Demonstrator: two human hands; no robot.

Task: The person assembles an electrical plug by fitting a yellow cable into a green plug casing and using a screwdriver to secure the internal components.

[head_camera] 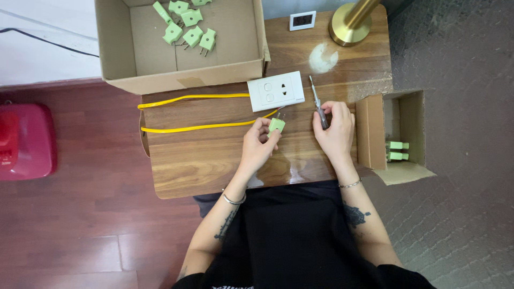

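Hands: we count two. The left hand [259,143] is curled, its fingertips pinching a green plug [276,125]. The right hand [335,130] is closed round the handle of a screwdriver [317,100].
Green plugs, total: we count nine visible. One is in the left hand, six lie in the large cardboard box [182,75] at the far left, and two sit in the small cardboard box [397,134] at the right.
Held plug, appearance: pale green, small and blocky. Whether its prongs show we cannot tell.
Held plug, position: above the desk [214,160], near its middle, just beside the near edge of the white socket plate [276,90].
Screwdriver: one, with a thin metal shaft pointing to the far side and a dark handle inside the right hand.
Socket plate: one, white, lying flat on the desk.
Yellow cable: one [193,112], looped to the left, both runs reaching back toward the plate and plug.
Boxes: two, both open.
Brass lamp base: one [350,24], far right.
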